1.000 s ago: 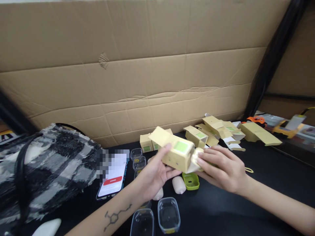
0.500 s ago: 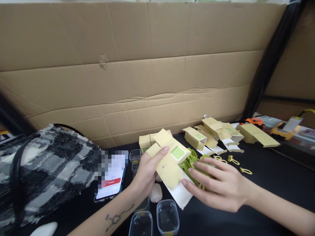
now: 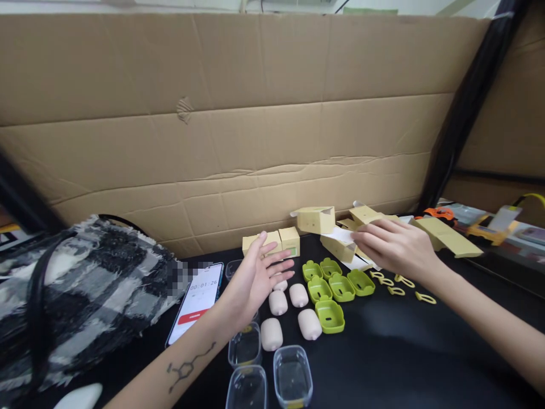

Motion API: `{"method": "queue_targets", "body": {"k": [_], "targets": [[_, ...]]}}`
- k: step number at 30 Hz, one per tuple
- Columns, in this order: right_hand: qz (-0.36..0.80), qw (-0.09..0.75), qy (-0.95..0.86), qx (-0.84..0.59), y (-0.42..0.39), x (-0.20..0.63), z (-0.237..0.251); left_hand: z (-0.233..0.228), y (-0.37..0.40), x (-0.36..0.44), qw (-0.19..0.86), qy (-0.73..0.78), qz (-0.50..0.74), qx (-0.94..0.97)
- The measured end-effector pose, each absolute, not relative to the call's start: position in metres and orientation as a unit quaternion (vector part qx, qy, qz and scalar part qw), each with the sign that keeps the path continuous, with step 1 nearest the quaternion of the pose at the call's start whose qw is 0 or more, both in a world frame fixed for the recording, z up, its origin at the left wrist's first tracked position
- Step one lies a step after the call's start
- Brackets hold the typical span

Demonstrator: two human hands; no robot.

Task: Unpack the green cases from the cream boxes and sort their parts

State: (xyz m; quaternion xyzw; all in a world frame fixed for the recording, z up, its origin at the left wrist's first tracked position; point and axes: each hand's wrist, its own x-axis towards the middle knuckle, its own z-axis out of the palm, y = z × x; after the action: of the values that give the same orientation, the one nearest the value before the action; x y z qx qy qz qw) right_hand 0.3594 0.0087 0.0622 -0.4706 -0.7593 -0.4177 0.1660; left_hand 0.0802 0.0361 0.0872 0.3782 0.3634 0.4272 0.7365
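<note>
My left hand point(image 3: 255, 278) hovers open, palm up and fingers apart, holding nothing, just in front of two closed tan boxes point(image 3: 276, 242). My right hand point(image 3: 395, 247) is stretched out flat at the pile of opened tan boxes point(image 3: 366, 218), its fingertips at a white flap point(image 3: 343, 236). An opened tan box point(image 3: 317, 218) sits tilted just left of those fingertips, with no fingers around it. Below the hands, on the black table point(image 3: 404, 352), lie several green trays point(image 3: 332, 287) and several beige rounded pieces point(image 3: 289, 312).
Clear plastic tubs point(image 3: 292, 375) stand at the near edge. A phone point(image 3: 196, 301) showing a timer lies left, beside a plaid bag point(image 3: 76, 295). Small yellow loops point(image 3: 395, 284) lie right of the trays. A cardboard wall point(image 3: 255, 113) closes the back. An orange tool point(image 3: 440, 213) lies far right.
The tan box that both hands held has left them and sits by the pile at the back. My left hand opened; my right hand moved back right. The green trays are uncovered.
</note>
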Motion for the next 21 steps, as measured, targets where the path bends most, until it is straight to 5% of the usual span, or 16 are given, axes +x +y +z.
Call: {"method": "queue_targets", "body": {"k": [12,18,21], "targets": [[-0.322,0.120,-0.723,-0.600,0.016,0.378,0.058,0.077,0.034,0.076,0.767,0.313,0.367,0.423],[-0.259,0.198,-0.719,-0.614,0.007,0.375,0.067,0.080,0.030,0.079,0.737,0.332,0.363,0.464],[-0.094,0.344,-0.755,-0.550,-0.003,0.349,0.070,0.078,0.022,0.083,0.685,0.349,0.347,0.538]]}}
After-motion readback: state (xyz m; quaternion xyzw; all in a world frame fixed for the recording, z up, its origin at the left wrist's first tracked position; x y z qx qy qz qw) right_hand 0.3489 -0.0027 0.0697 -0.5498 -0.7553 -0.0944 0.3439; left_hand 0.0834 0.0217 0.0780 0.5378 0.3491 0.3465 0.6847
